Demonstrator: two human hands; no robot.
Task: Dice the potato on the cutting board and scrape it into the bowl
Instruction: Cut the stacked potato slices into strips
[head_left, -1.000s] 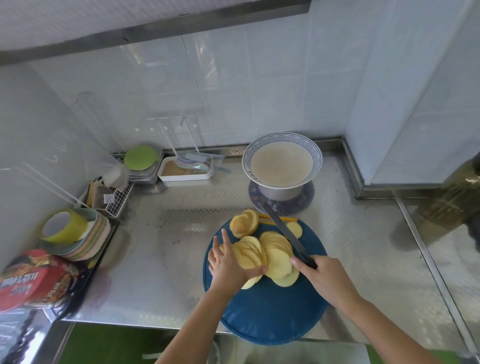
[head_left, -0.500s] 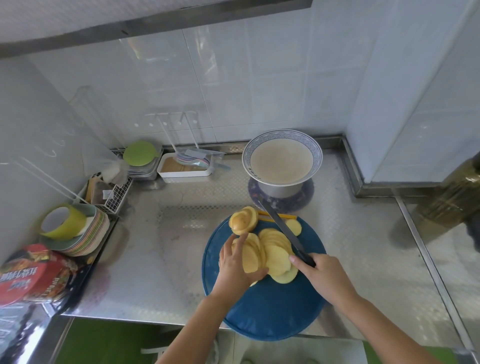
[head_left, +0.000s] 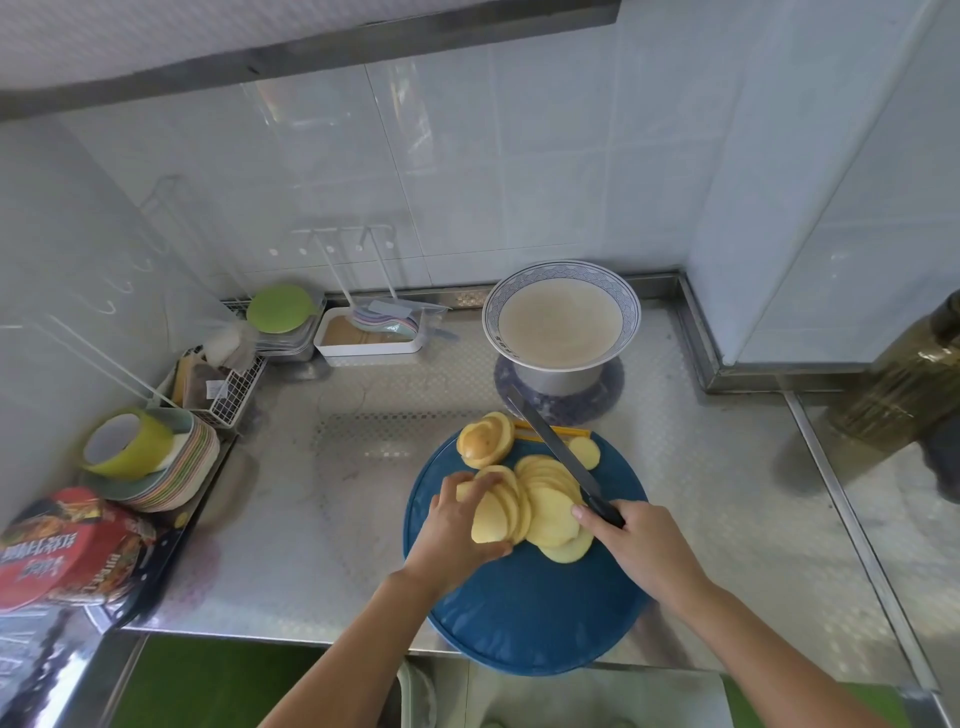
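Note:
Yellow potato slices (head_left: 548, 499) lie fanned out on a round blue cutting board (head_left: 524, 618). My left hand (head_left: 457, 525) grips a stack of slices (head_left: 496, 512) at the left of the pile, fingers over the top and thumb under. My right hand (head_left: 636, 545) holds a black-handled knife (head_left: 556, 452), its blade slanting up-left across the pile toward the bowl. A separate cluster of potato pieces (head_left: 485, 439) sits at the board's far left edge, and one lone slice (head_left: 584, 451) lies right of the blade. A blue-rimmed bowl (head_left: 561, 319) stands behind the board.
The steel counter (head_left: 322, 509) holds a white tray (head_left: 370, 338), a green-lidded stack (head_left: 283, 312), a wire rack (head_left: 228, 387), stacked plates with a yellow-green cup (head_left: 130, 447) and a red package (head_left: 67, 551) on the left. A dark ribbed jar (head_left: 904, 384) stands right.
My left hand has curled around a stack of slices and tipped them up from the pile. The knife hand has barely moved.

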